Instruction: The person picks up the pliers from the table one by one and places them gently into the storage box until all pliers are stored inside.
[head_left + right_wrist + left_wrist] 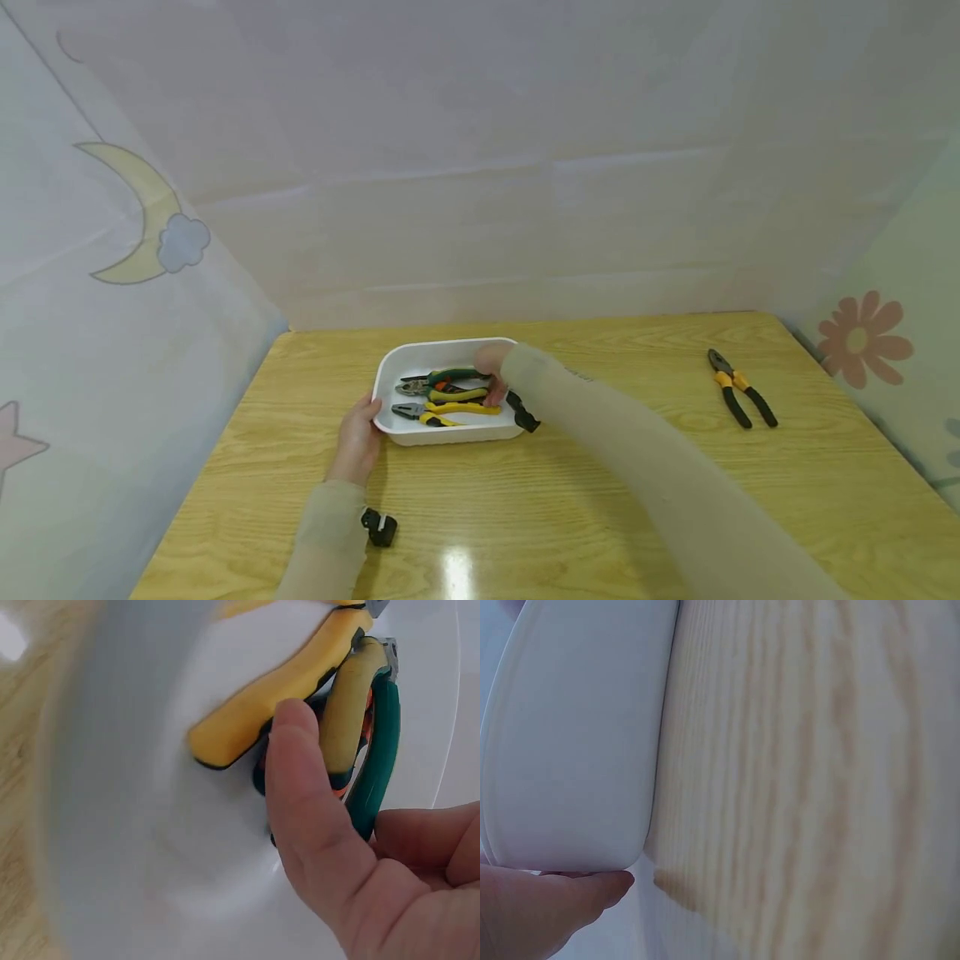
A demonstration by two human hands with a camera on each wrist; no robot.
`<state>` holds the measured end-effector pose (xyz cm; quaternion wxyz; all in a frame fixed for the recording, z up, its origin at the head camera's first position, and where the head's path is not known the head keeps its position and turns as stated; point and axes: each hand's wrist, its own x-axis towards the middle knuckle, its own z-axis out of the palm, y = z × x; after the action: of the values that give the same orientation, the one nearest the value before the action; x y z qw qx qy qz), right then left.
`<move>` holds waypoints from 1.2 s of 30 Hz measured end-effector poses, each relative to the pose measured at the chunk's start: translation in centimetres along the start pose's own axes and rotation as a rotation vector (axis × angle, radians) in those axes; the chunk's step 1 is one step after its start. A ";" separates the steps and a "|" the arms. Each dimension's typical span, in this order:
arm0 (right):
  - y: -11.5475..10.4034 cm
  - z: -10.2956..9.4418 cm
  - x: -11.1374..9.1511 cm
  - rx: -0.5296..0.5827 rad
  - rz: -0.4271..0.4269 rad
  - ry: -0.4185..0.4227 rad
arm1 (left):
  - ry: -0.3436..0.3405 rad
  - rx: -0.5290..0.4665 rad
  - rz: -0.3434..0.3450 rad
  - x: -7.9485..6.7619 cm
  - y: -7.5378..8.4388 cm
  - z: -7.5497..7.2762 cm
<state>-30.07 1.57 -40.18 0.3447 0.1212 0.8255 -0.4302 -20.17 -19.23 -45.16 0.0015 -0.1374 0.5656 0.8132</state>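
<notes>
A white tray (457,436) holds several pliers. My left hand (358,437) grips its left end, with fingers against the outer wall; the left wrist view shows that hand (547,907) at the tray's corner. My right hand (495,367) reaches into the tray's right side. In the right wrist view its thumb (296,765) is extended beside the handles of pliers with one green handle (379,757) and one olive handle (349,712). Its index finger is by the green handle's end. Combination pliers with yellow handles (461,408) lie nearest me. Dark-and-orange handles are partly hidden beneath the green pair.
Pliers with black-and-orange handles (738,398) lie apart on the right of the wooden table (480,492). Printed cloth walls (480,233) stand along the table's back and sides. A small black device is strapped at each wrist.
</notes>
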 end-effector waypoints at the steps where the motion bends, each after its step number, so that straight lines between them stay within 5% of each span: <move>1: 0.0 -0.1 -0.2 -0.028 0.002 0.009 | 0.002 -0.001 -0.002 0.0 0.0 0.0; 4: 0.2 -0.4 -1.0 -0.050 -0.007 -0.006 | 0.004 -0.010 -0.002 0.0 0.0 0.0; 19: 1.9 -4.0 -2.4 0.223 -0.131 -0.182 | -0.034 -0.022 0.002 0.5 -0.4 -0.4; 36: 5.7 -5.2 -4.7 0.723 -0.274 -0.353 | -0.043 0.006 0.019 0.4 -0.5 -0.4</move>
<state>-26.20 9.59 -38.53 0.3558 0.0478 0.5582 -0.7481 -20.40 -19.45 -45.83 0.0063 -0.1143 0.5690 0.8143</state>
